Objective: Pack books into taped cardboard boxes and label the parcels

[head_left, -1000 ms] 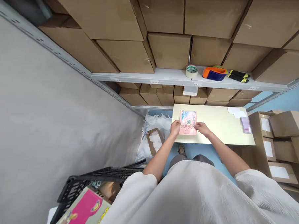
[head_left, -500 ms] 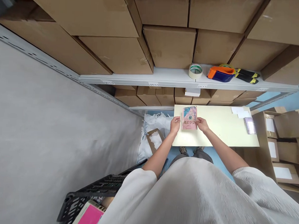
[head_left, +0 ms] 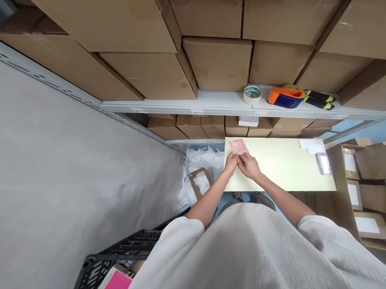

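Note:
The pink book is tilted over the left end of the pale yellow table, with a plain pink side showing small print. Both hands meet at its near edge. My left hand has its fingers closed on the book's lower edge. Right beside it, my right hand is closed at the same edge, fingers covering the lower right corner.
A shelf of cardboard boxes crosses above the table, holding a tape roll and an orange and blue tape dispenser. Papers lie at the table's right. A black crate stands lower left, open cartons at right.
The book has turned from its illustrated cover to a plain pink side and tilted. My hands have come together from its two sides to its near edge.

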`<state>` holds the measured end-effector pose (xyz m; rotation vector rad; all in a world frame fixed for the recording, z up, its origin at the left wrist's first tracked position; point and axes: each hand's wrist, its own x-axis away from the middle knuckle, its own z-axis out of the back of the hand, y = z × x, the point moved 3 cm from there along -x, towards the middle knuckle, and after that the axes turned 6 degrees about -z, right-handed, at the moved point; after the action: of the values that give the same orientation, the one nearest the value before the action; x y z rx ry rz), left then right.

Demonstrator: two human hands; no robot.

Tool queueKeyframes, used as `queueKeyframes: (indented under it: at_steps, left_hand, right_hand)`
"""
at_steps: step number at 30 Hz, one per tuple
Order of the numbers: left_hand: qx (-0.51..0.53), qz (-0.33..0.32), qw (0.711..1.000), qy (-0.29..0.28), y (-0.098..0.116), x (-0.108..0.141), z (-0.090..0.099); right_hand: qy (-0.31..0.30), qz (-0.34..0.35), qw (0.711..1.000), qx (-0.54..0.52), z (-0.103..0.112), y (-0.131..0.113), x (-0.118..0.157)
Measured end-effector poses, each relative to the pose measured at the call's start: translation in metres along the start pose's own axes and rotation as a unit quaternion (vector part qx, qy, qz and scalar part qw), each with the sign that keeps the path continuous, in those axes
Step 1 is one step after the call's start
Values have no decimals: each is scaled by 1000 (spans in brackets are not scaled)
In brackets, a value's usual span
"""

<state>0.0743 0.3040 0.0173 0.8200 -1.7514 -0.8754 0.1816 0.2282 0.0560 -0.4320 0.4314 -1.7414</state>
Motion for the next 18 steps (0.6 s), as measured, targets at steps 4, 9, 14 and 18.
queueKeyframes:
  at_steps: [4,9,14,18]
  left_hand:
    - [0,7,1000,9,2,-3,12]
    - [-42,-10,999,-24,5,-6,25]
    - [-143,-78,987,10,8,-13,36]
    - [-204,-98,974,22,8,-16,40]
  right_hand:
    - [12,-74,992,-101,1,28,-7]
    - [-27,-273,921,-275,1,69,-12]
    - [-54,-302,863,-401,3,74,-10]
    - [-49,-301,854,-422,6,70,-7]
